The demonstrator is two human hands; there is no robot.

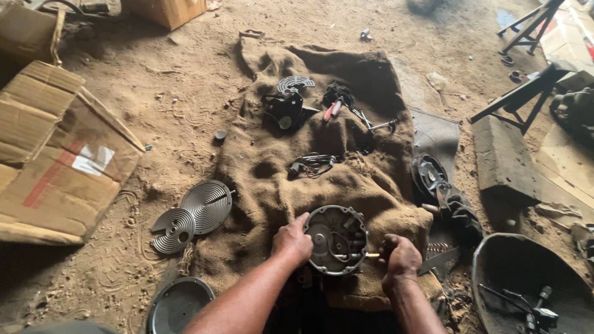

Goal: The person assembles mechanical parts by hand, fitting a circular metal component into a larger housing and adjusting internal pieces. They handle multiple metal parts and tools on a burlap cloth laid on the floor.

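Observation:
A round grey metal motor housing [337,239] stands on a brown burlap sack [322,161] at the near edge. My left hand [293,240] grips the housing's left rim. My right hand [400,256] is closed around a tool with a pale wooden handle that pokes into the housing's right side. Wires and small parts show inside the housing.
On the sack lie a black motor part [286,109], a red-handled tool [331,110], pliers [374,124] and a wire bundle [312,164]. Ribbed metal discs [193,218] and a dark lid [178,305] rest on the dirt at left. Cardboard [55,154] left, a black basin [526,287] right.

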